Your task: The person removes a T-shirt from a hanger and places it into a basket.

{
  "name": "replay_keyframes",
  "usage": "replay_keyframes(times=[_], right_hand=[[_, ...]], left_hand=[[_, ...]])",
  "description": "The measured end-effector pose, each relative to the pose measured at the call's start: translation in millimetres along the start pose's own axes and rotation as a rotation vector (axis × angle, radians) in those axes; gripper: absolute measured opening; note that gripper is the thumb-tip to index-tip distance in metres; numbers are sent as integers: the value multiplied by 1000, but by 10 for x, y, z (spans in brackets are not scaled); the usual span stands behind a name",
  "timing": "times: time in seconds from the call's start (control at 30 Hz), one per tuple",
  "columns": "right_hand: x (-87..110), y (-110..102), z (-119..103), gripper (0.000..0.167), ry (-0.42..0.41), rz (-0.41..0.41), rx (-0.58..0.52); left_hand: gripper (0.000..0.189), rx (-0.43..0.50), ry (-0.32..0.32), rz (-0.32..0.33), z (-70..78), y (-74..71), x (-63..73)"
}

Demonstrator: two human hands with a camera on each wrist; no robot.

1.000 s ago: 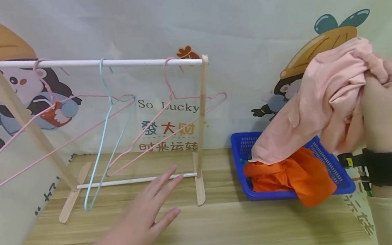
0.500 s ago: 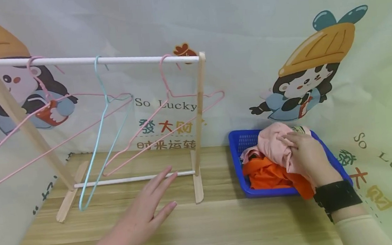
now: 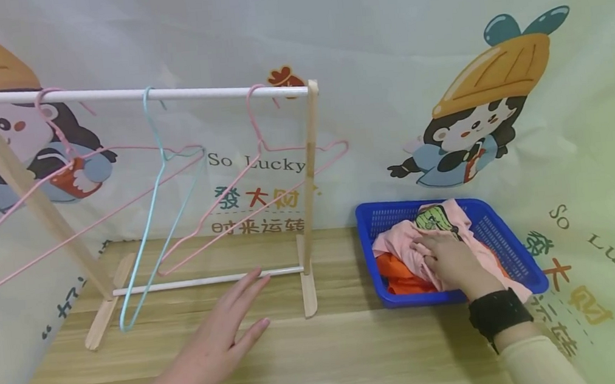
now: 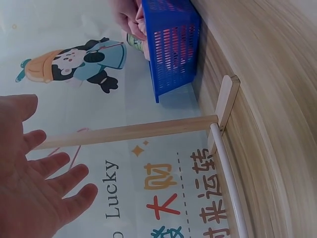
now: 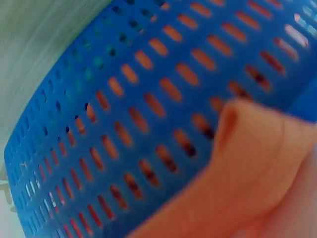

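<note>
My right hand point(image 3: 447, 259) presses down on a pink garment point(image 3: 460, 212) with a yellow-green print, its fingers spread over the cloth. The garment lies loosely in a blue perforated basket point(image 3: 375, 287); one edge hangs over the front right rim. Orange cloth point(image 3: 402, 275) shows beneath it. Close up in the right wrist view, a fold of cloth point(image 5: 257, 153) overlaps the basket wall point(image 5: 138, 119). My left hand point(image 3: 218, 340) hovers over the table in front of the drying rack, fingers relaxed and holding nothing; its palm point(image 4: 34, 183) shows in the left wrist view.
A wooden rack with a white top rod point(image 3: 194, 93) stands at the left. From it hang a pink hanger point(image 3: 70, 153), a light-blue hanger point(image 3: 158, 168) and another pink hanger point(image 3: 261, 142). A printed backdrop point(image 3: 375, 88) encloses the wooden table point(image 3: 355, 358).
My right hand has lowered the raised pink garment into the basket and shifted slightly left over it, covering most of the orange cloth. My left hand has barely moved.
</note>
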State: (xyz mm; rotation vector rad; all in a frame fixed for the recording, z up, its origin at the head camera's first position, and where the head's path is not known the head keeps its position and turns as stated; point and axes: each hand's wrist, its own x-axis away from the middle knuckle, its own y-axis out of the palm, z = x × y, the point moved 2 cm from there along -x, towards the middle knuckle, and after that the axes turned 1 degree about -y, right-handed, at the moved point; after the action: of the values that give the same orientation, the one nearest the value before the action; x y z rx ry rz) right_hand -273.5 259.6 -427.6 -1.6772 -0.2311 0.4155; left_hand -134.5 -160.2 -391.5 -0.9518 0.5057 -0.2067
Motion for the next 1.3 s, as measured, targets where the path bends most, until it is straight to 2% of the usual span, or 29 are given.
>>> replay_keyframes(times=[0.17,0.27,0.43,0.53,0.63,0.7,0.9,1.1,1.3], right_hand=[[-22,-127,-41,50,24,-26,-42],[-8,-235,-195,58,18,18,-65],[39,-398,-544,52,-122,153,-182],[81,-471,-720,49,-212,196,-268],[150,-524,-868,48,-295,210,-280],[210,-544,-957,49,-351,215,-251],[413,-480,-1199,55,-462,193,-82],[540,-290,-1309,59,-488,103,-101],[592,-68,-1318,70,-468,49,-80]], left_hand=[[59,-7,16,11,-21,4,2],[59,-11,17,10,-28,5,6],[56,-8,16,-4,-34,-10,12],[55,-19,22,-9,-35,-24,8],[55,-41,29,-4,-31,-33,0],[57,-78,44,2,-22,-36,-6],[61,-257,119,-2,31,-26,-30],[62,-406,152,-76,54,70,-8],[82,-464,178,-144,50,250,42]])
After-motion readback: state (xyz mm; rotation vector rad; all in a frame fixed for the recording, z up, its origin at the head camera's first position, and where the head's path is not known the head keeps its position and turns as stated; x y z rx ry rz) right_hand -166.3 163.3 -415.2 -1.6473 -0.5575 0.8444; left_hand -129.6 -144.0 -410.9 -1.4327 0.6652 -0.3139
